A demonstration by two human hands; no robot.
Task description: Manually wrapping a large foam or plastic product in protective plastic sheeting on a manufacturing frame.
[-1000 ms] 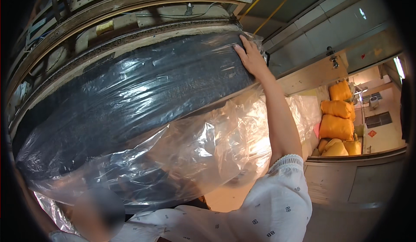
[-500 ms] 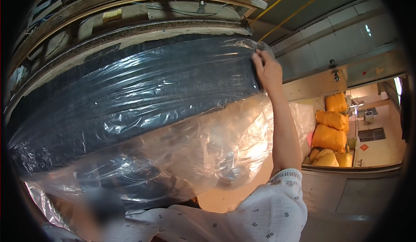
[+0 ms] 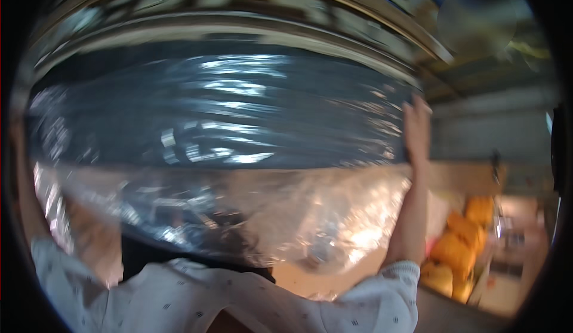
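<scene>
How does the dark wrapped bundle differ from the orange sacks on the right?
The dark bundle is raised overhead, the right hand on its end; the orange sacks sit stacked low down. The bundle has clear, shiny plastic around it; the sacks look matte. The bundle looks far larger.

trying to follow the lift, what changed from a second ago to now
The dark bundle wrapped in clear plastic has swung from a slant to nearly level and now fills more of the view, which has blurred. The right hand has stayed pressed on the bundle's right end, arm raised. The left hand stays out of sight; only its forearm shows at the left edge. The orange sacks have not moved.
</scene>
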